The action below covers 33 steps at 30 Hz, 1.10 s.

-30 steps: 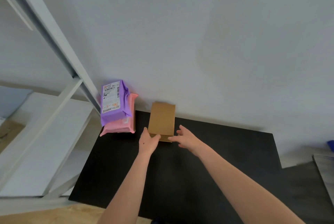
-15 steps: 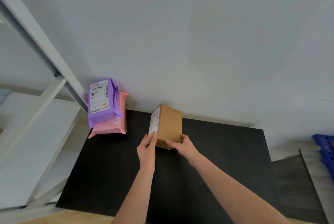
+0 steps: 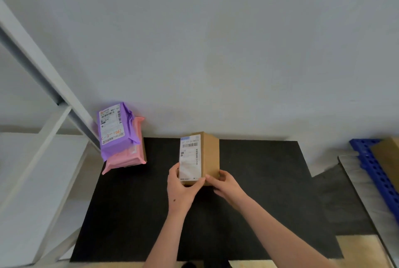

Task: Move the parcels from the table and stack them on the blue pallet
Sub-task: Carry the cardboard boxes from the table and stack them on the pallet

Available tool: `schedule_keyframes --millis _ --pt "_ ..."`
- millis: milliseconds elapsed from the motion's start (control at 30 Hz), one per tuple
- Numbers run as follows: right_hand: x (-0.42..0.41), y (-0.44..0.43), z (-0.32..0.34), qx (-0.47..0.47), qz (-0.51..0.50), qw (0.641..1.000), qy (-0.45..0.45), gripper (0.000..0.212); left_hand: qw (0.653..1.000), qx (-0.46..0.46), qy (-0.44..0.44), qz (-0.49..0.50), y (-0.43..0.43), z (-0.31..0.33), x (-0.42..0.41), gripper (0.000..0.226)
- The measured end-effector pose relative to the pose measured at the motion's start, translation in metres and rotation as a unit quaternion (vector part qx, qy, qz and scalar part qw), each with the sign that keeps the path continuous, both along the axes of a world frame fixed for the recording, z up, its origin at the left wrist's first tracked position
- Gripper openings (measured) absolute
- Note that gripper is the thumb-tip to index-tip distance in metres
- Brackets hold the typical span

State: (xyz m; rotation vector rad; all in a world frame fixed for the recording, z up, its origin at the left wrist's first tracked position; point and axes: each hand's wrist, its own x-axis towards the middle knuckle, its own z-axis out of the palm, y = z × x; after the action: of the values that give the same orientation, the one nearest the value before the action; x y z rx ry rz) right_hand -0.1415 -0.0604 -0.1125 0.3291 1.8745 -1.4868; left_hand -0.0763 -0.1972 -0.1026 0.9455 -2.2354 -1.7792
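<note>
Cardboard parcel (image 3: 208, 155) is at the centre of the frame, over the far half of the black surface (image 3: 269, 192), its white barcode label (image 3: 190, 159) turned up and leftward. The left hand (image 3: 181, 191) grips its near left corner, thumb on the label, and the right hand (image 3: 226, 185) holds the near right corner, fingers curled round the edge. I cannot tell whether it touches the surface. At centre left a purple parcel (image 3: 114, 133) lies on a pink parcel (image 3: 127, 159). The blue pallet (image 3: 371, 164) shows at the right edge.
</note>
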Motion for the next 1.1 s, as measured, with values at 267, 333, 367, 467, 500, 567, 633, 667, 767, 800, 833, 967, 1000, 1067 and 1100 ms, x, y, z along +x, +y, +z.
schedule_keyframes --millis 267,333,367,467,500,567,633,667,767,800,833,967,1000,1067,1100 --pt "0.048 0.039 0.012 -0.015 -0.075 0.996 0.039 0.103 0.994 -0.018 0.023 -0.105 0.023 0.024 0.026 0.095" --pt "0.060 0.055 0.017 -0.012 -0.088 0.994 0.057 0.107 0.991 -0.008 0.016 -0.131 0.033 0.030 0.030 0.101" --pt "0.066 0.063 0.019 -0.009 -0.095 0.994 0.062 0.105 0.989 -0.005 0.013 -0.144 0.038 0.033 0.031 0.103" --pt "0.079 0.090 0.029 0.005 -0.123 0.989 0.077 0.086 0.982 -0.011 0.011 -0.188 0.059 0.042 0.035 0.105" --pt "0.083 0.099 0.033 0.003 -0.134 0.988 0.082 0.082 0.979 -0.015 0.012 -0.202 0.067 0.045 0.037 0.104" --pt "0.090 0.119 0.042 -0.009 -0.156 0.984 0.090 0.078 0.972 -0.023 0.017 -0.231 0.082 0.050 0.039 0.100" --pt "0.098 0.139 0.051 -0.034 -0.187 0.978 0.086 0.074 0.965 -0.030 0.008 -0.262 0.097 0.057 0.041 0.097" --pt "0.101 0.150 0.056 -0.048 -0.203 0.974 0.082 0.071 0.961 -0.027 0.000 -0.275 0.104 0.060 0.041 0.096" --pt "0.113 0.183 0.068 -0.080 -0.231 0.966 0.087 0.062 0.953 -0.019 -0.007 -0.301 0.131 0.070 0.040 0.093" --pt "0.118 0.195 0.071 -0.087 -0.237 0.963 0.093 0.060 0.951 -0.021 -0.005 -0.309 0.142 0.073 0.040 0.092" --pt "0.122 0.208 0.074 -0.093 -0.246 0.959 0.102 0.058 0.948 -0.022 -0.002 -0.316 0.155 0.077 0.041 0.089" --pt "0.141 0.269 0.085 -0.102 -0.289 0.941 0.144 0.041 0.937 -0.032 0.004 -0.348 0.214 0.089 0.050 0.085" --pt "0.147 0.286 0.087 -0.107 -0.297 0.936 0.153 0.038 0.935 -0.031 0.005 -0.353 0.230 0.091 0.054 0.086" --pt "0.159 0.324 0.093 -0.125 -0.308 0.928 0.171 0.037 0.932 -0.025 0.014 -0.362 0.264 0.095 0.063 0.089" --pt "0.164 0.340 0.095 -0.132 -0.308 0.925 0.178 0.040 0.931 -0.020 0.020 -0.365 0.277 0.096 0.067 0.090"
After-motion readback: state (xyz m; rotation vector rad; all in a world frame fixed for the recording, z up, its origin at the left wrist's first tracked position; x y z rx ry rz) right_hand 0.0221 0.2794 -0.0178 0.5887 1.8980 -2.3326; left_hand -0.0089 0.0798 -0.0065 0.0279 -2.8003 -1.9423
